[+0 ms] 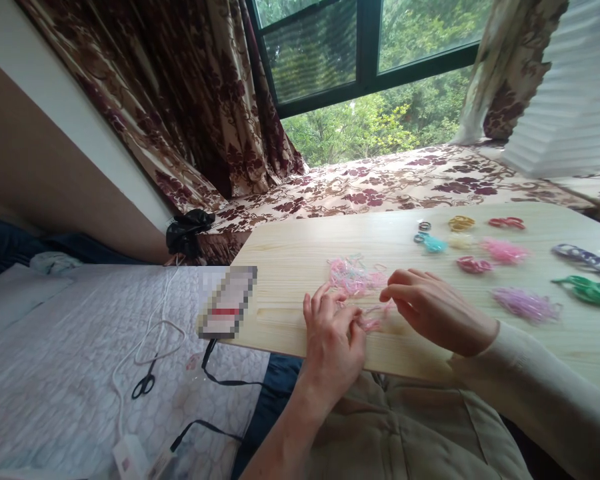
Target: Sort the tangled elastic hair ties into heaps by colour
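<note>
A loose pile of tiny mixed elastic bands, mostly pink with some pale green, lies on the light wooden board. My left hand rests on the board at the near side of this pile, fingers spread over a few more pink bands. To its right, my right hand is held just above the board with the fingertips drawn together beside the pile. What they pinch, if anything, is too small to make out.
Right of my hands lie purple bands, pink bands, teal bands and larger hair ties in yellow, red and green. A blurred-out flat object sits at the board's left edge. Scissors lie on the bed.
</note>
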Demonstrator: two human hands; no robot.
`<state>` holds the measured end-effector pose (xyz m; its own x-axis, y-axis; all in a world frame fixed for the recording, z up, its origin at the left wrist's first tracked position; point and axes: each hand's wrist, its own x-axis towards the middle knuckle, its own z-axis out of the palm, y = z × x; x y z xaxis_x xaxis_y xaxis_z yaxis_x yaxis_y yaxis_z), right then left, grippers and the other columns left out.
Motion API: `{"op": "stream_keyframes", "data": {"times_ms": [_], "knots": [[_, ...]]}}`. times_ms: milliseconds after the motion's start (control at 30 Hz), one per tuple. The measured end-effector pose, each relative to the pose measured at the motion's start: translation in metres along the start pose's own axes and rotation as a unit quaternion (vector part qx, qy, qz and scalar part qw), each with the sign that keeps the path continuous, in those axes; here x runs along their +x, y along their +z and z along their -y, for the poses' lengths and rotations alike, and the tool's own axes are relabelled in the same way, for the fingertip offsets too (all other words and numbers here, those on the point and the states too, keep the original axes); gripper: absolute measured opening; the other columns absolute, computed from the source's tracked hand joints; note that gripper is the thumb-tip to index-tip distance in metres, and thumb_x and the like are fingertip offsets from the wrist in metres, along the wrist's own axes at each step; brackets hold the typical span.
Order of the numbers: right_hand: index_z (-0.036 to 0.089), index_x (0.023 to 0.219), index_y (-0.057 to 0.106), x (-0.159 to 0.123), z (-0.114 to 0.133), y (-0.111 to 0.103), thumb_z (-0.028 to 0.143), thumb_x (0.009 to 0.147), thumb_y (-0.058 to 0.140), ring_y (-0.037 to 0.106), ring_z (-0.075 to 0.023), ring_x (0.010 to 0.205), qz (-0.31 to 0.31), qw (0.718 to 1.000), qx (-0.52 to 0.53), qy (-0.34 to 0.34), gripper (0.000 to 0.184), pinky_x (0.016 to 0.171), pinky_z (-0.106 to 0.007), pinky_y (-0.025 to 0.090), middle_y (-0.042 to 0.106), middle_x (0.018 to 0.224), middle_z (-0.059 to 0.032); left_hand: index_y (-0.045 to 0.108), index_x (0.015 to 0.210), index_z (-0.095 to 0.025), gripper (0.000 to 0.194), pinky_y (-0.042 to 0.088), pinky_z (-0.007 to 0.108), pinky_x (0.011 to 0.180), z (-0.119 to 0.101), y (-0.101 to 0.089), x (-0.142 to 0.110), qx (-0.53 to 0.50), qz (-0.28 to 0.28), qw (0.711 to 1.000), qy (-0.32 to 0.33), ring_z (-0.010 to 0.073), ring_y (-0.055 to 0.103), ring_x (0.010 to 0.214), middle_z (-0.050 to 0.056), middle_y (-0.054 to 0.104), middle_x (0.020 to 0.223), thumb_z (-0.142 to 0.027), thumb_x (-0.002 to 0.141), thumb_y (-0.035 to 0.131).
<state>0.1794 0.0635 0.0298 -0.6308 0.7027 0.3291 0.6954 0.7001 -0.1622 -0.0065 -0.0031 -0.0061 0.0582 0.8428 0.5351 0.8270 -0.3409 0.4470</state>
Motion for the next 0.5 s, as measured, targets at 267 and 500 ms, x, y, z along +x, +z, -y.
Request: {"op": "stream_keyframes", "data": {"times_ms": [267,500], "knots": [[0.021,0.081,0.071,0.01,0.009,0.003,0.019,0.083,0.06,0.061,-0.0184,0.079,0.045,0.998,-0.015,0.033,0.012,0.072,-0.03,0.041,0.068,0.09,-0.0066,0.067,0.102,-0.023,0.026,0.03,0.057,0.112,0.001,0.001,0.0,0.005,-0.002,1.0,0.012,0.0291,0.044,0.126,0.007,0.062,0.113,-0.013,0.082,0.054],[0.019,0.071,0.066,0.011,0.015,0.005,0.016,0.085,0.054,0.059,-0.0166,0.074,0.045,0.997,-0.054,0.023,0.019,0.068,-0.03,0.036,0.067,0.085,-0.0063,0.066,0.104,-0.022,0.03,0.031,0.056,0.112,0.001,0.001,0.0,0.003,-0.009,1.0,0.001,0.0286,0.045,0.126,0.007,0.063,0.113,-0.009,0.079,0.054]]}}
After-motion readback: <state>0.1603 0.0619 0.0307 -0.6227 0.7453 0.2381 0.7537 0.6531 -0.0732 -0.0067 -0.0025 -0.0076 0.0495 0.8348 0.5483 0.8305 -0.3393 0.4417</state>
